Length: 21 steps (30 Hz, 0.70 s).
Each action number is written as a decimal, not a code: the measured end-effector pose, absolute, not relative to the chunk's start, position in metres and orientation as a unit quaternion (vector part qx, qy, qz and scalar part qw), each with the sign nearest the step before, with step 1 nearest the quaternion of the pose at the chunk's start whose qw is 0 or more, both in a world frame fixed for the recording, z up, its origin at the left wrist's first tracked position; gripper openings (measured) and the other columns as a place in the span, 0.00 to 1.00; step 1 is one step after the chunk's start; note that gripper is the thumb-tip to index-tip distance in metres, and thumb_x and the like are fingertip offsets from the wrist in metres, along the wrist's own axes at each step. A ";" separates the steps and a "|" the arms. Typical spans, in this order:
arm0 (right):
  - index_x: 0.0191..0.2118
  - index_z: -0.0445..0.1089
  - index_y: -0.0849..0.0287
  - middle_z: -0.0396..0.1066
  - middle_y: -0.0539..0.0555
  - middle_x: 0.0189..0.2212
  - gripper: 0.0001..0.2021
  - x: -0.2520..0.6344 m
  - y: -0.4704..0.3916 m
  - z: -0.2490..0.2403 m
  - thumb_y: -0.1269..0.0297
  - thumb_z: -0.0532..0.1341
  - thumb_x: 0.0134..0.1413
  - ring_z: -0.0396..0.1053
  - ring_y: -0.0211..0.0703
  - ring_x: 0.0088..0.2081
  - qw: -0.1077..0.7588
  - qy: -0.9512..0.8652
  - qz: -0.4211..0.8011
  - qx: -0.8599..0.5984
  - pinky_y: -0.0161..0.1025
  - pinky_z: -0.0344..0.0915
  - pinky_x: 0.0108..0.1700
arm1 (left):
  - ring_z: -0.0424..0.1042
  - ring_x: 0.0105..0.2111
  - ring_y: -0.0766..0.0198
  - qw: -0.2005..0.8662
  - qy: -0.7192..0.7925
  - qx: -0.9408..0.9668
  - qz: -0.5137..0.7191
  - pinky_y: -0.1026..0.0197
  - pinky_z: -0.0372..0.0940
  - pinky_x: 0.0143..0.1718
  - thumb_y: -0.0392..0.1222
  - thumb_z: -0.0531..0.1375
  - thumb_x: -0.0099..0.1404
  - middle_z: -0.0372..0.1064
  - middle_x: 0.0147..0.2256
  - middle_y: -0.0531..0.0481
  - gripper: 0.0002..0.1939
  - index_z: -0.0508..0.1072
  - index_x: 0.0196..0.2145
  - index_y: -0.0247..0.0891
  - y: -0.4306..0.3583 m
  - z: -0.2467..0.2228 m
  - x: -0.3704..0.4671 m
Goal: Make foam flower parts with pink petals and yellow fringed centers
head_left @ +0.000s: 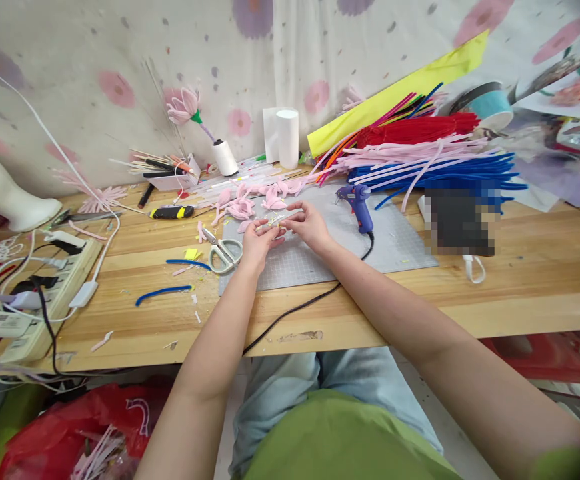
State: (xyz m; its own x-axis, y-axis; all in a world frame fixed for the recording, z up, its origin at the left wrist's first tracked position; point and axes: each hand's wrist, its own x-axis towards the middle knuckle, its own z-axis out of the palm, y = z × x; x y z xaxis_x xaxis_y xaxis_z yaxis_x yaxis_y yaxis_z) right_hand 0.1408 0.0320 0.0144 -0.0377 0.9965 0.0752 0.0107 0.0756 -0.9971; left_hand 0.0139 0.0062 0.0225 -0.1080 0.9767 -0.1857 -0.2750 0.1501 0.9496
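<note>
Over the grey cutting mat (295, 267), my left hand (261, 244) is closed, fingertips pinching a small, slim whitish piece (278, 218) whose kind I cannot make out. My right hand (311, 228) meets it there, thumb and fingers closed on the same piece. Just beyond both hands lie several pink pipe-cleaner petals (241, 207). Scissors (225, 253) with pale handles rest beside my left wrist, partly on the mat. Right of my right hand sits a blue-purple glue gun (357, 203), its black cord running under my right forearm.
Bundles of red (420, 129), pink and blue pipe cleaners (435, 175) fill the back right. A pink flower (185, 107) stands in a white spool (225, 157). A yellow-black utility knife (171, 212) lies left. A cabled power strip (65, 293) sits at the left edge.
</note>
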 end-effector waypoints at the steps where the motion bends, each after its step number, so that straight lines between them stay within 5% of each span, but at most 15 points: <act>1: 0.38 0.62 0.57 0.72 0.46 0.24 0.17 0.140 0.032 0.015 0.67 0.65 0.39 0.70 0.38 0.27 0.504 -0.531 0.485 -0.479 0.36 0.66 0.32 | 0.75 0.30 0.63 0.566 0.502 0.350 0.551 0.55 0.70 0.39 0.35 0.67 0.49 0.71 0.27 0.54 0.21 0.61 0.38 0.37 0.006 0.022 0.014; 13: 0.46 0.65 0.58 0.73 0.48 0.26 0.23 0.135 0.033 0.012 0.69 0.65 0.38 0.70 0.37 0.27 0.507 -0.532 0.495 -0.463 0.35 0.66 0.32 | 0.75 0.29 0.63 0.556 0.527 0.340 0.545 0.57 0.71 0.34 0.30 0.63 0.50 0.71 0.28 0.53 0.19 0.61 0.38 0.37 0.006 0.025 0.016; 21: 0.48 0.64 0.56 0.75 0.52 0.34 0.24 0.144 0.035 0.014 0.59 0.65 0.41 0.69 0.35 0.28 0.497 -0.516 0.547 -0.434 0.32 0.62 0.26 | 0.75 0.32 0.62 0.563 0.520 0.340 0.545 0.54 0.71 0.38 0.32 0.65 0.49 0.71 0.28 0.52 0.22 0.59 0.39 0.37 0.005 0.026 0.015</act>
State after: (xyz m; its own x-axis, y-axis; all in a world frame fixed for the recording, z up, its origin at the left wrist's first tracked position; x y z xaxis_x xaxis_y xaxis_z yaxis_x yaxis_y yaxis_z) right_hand 0.1436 0.0351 0.0137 -0.1294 0.9908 0.0387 -0.0969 0.0262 -0.9949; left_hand 0.0151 0.0052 0.0256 -0.1346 0.9675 -0.2139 -0.2604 0.1737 0.9497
